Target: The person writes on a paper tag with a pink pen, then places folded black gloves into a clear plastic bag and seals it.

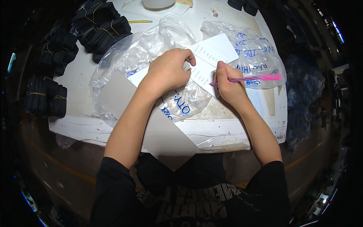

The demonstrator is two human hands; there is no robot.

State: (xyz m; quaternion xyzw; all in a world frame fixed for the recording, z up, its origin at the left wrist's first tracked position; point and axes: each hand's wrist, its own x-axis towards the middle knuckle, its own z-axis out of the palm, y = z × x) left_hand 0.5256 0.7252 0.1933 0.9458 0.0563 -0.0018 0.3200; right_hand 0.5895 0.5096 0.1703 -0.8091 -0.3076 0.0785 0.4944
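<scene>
My right hand [231, 86] grips a pink pen [261, 79], its tip end low over a white paper card [217, 47] covered with small handwriting. The card lies tilted on crumpled clear plastic bags. At the card's left edge, my left hand [170, 70] is closed, thumb and forefinger bent together. A small pale edge shows between them, but I cannot make out what it belongs to. Beneath my left forearm, a grey cardboard sheet [166, 134] pokes out past the table's near edge.
Bundles of black pieces tied with bands [100, 28] are stacked at the table's left and far left. A yellow pencil-like stick [140, 21] lies near them. One clear bag [261, 56] with blue handwriting spreads at the right. Dark bagged goods [304, 102] stand beyond the table's right edge.
</scene>
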